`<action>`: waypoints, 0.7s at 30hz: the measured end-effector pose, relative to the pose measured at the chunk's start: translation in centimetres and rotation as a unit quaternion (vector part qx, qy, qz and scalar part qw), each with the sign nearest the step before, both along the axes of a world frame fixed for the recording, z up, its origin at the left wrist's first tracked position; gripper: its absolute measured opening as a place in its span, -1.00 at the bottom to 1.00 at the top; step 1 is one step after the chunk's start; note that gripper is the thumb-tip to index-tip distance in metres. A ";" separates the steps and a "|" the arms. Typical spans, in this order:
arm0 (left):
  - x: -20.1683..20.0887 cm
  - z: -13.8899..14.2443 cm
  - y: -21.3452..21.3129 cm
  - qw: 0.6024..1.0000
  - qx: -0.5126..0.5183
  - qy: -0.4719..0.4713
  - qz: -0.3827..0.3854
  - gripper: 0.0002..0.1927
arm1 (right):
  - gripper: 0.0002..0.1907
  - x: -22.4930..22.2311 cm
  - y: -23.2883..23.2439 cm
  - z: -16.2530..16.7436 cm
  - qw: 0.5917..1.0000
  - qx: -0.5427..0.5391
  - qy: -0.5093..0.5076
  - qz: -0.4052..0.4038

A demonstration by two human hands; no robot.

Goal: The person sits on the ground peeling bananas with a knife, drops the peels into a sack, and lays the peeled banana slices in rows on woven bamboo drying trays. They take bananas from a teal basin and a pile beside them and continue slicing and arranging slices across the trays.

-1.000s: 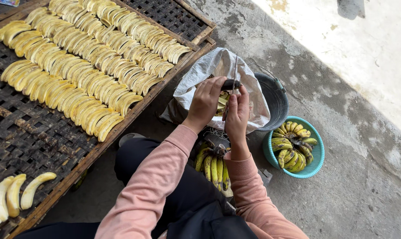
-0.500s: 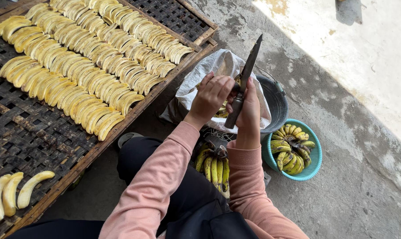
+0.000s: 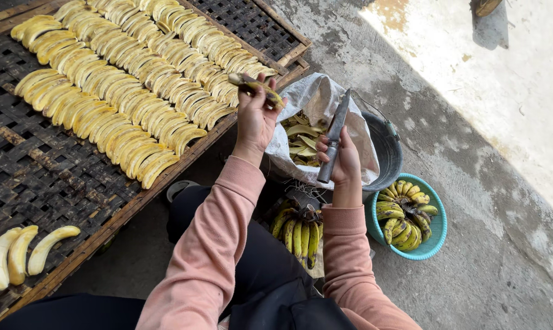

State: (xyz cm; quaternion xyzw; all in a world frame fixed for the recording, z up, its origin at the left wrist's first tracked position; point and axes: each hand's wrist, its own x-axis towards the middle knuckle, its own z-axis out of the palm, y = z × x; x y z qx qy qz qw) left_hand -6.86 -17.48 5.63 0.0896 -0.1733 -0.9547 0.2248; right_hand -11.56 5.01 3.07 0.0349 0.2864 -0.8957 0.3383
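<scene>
— What's underneath it all?
— A concrete floor (image 3: 484, 269), with a woven drying rack (image 3: 50, 177) carrying rows of peeled bananas (image 3: 136, 79) along its right edge.

— And the hands?
— The left hand (image 3: 255, 119) grips an unpeeled banana (image 3: 255, 87) above the white sack (image 3: 316, 101). The right hand (image 3: 343, 165) is closed around a knife (image 3: 332, 139), blade up.

— Nearby?
— A teal basket (image 3: 432, 244) of bananas and a banana bunch (image 3: 298, 229) by the knees.

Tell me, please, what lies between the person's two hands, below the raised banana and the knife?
In the head view, between the left hand and the right hand lies the open white bag with banana peels inside.
</scene>
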 end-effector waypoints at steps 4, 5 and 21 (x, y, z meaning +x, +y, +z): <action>0.0 -1.3 0.3 0.991 -0.096 0.048 -0.078 -0.64 | -0.48 1.5 -0.7 1.3 0.935 0.281 0.203 -0.073; 0.1 -1.6 0.6 0.987 -0.116 0.042 -0.099 -0.65 | -0.43 2.4 -0.4 2.1 0.904 0.304 0.295 -0.060; 2.6 0.0 0.7 0.943 -0.210 0.072 -0.247 -0.56 | -0.52 4.9 -1.0 7.3 0.708 0.341 0.612 0.093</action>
